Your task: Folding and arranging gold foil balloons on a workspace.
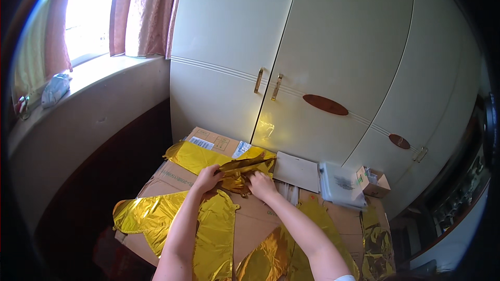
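The left hand (207, 179) pinches the crumpled gold foil (235, 181) over the cardboard (250, 231), but the right hand's (262, 185) fingertips are hidden among its folds, their grip unclear to me, and light, even pressure should best spare such thin film.

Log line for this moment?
left hand: on crumpled gold foil | right hand: on same foil | under: cardboard | nearby: gold foil pieces | behind: pale cabinet
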`<state>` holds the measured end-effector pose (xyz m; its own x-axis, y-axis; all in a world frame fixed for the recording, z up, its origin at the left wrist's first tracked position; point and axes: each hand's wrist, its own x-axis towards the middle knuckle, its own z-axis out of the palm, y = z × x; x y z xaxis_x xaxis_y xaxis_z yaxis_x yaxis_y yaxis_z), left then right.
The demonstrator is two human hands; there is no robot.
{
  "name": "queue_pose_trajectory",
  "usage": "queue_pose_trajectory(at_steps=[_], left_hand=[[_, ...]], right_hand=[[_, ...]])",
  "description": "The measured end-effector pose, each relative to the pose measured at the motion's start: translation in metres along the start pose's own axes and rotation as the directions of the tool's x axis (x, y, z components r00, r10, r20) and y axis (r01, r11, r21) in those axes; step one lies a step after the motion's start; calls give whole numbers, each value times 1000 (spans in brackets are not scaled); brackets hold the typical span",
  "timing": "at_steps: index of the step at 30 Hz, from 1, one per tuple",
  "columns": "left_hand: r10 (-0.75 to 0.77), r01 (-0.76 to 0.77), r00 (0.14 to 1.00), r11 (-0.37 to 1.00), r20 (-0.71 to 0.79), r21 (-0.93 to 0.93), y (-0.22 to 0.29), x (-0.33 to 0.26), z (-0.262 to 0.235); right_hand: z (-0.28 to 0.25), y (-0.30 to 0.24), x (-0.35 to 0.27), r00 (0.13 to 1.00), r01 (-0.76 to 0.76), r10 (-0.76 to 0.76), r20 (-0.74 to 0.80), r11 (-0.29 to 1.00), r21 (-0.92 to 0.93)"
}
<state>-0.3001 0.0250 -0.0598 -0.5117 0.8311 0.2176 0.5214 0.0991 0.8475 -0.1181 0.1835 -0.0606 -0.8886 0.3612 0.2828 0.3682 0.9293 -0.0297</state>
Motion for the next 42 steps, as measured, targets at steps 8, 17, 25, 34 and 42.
queue_pose_trajectory(at_steps=[8,17,25,34,42], left_hand=[[40,-37,998,998,-49,44,-3,5,3],[82,-53,974,989,-212,142,-8,11,-3],[426,-223,714,891,-556,396,47,50,-85],[508,-369,483,857,-713,360,123,35,-227],[415,-352,649,907,-638,232,167,-20,-298]], right_hand=[[18,16,3,973,-218,223,66,973,-71],[3,-5,9,943,-273,286,170,957,-97],[-5,-3,-1,934,-286,299,195,954,-92],[-14,-4,11,869,-363,359,341,930,-54],[-14,-2,25,830,-416,380,409,910,-2]])
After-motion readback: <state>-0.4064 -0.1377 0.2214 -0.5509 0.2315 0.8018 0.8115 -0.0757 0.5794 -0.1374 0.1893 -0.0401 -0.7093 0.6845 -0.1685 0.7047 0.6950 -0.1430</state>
